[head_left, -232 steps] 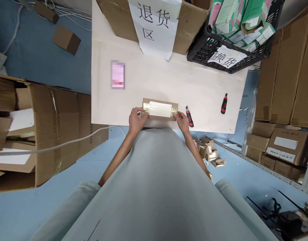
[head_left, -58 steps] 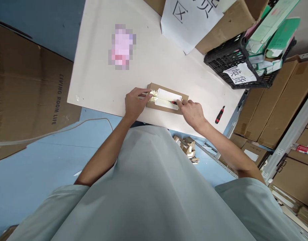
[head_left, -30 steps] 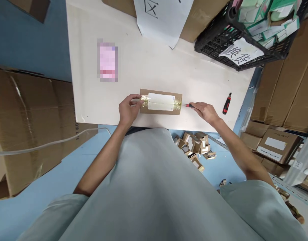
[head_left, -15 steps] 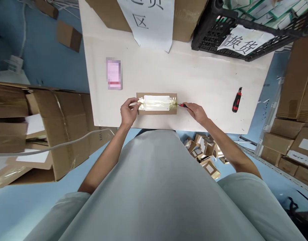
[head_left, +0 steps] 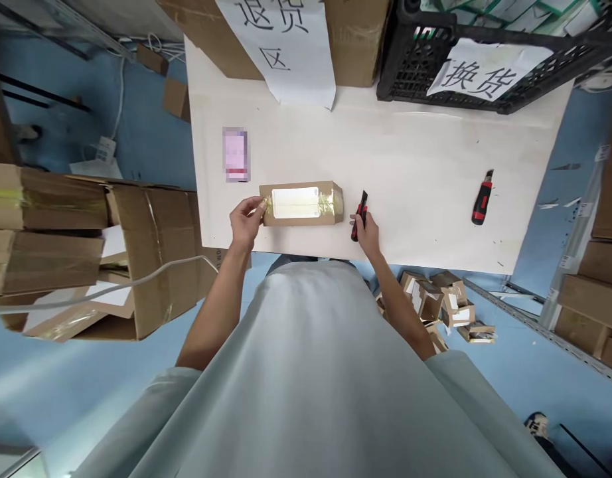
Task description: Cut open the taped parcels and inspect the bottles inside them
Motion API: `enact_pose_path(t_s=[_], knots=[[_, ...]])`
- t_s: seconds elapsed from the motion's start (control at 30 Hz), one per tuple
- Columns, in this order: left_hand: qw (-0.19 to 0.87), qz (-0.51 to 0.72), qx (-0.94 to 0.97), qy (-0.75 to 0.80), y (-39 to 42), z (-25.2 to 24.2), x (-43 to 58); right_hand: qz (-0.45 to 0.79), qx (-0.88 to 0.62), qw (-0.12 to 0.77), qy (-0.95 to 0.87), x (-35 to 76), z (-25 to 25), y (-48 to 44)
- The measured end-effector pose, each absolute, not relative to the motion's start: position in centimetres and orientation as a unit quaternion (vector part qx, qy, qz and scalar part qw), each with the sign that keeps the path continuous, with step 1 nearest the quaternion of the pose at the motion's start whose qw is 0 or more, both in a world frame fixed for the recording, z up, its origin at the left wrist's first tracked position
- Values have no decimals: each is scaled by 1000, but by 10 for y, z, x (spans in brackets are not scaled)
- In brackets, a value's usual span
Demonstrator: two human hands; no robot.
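A long brown cardboard box [head_left: 330, 212] with a white label and shiny clear tape lies on the white table [head_left: 415, 153] in front of me. My left hand [head_left: 247, 218] grips the left end of this box, thumb and fingers closed on its edge. Just right of the box, my right hand [head_left: 368, 234] is closed around a black and red utility knife [head_left: 359, 222], its tip pointing away from me. The knife is apart from the box. Farther right lies a second red and black utility knife [head_left: 482, 199], untouched.
A blurred pink packet [head_left: 235, 156] lies at the table's left. Along the far edge stand a large carton [head_left: 358, 46] with a hanging paper sign and a black plastic crate [head_left: 415, 63] holding boxes. Open cartons [head_left: 161, 245] stand left; small boxes [head_left: 453, 299] lie on the floor.
The right hand has drawn the knife back from the box's right end and turned its tip away from me. The left hand still holds the box, whose right end now shows a side face. The view has shifted.
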State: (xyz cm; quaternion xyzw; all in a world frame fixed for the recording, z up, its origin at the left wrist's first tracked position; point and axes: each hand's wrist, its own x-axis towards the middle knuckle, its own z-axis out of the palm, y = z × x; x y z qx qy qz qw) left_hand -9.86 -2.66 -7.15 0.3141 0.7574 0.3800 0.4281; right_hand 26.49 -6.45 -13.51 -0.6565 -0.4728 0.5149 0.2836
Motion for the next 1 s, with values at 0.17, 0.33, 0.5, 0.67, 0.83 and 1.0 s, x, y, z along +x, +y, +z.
enact_pose_path(t_s=[0.17, 0.33, 0.5, 0.67, 0.83, 1.0], knots=[[408, 382, 309, 770, -27, -72, -101, 538, -648, 269, -467, 236, -126, -48], [361, 381, 319, 789, -35, -73, -112, 503, -644, 262, -514, 217, -89, -42], [316, 359, 368, 797, -44, -80, -104, 435, -673, 264, -536, 211, -41, -49], [433, 324, 360, 760, -43, -92, -70, 346, -694, 171, -608, 210, 1, -46], [485, 347, 368, 713, -35, -84, -69, 288, -682, 165, -651, 203, 39, -49], [511, 396, 416, 639, -16, -44, -92, 341, -674, 123, -644, 177, 79, -67]])
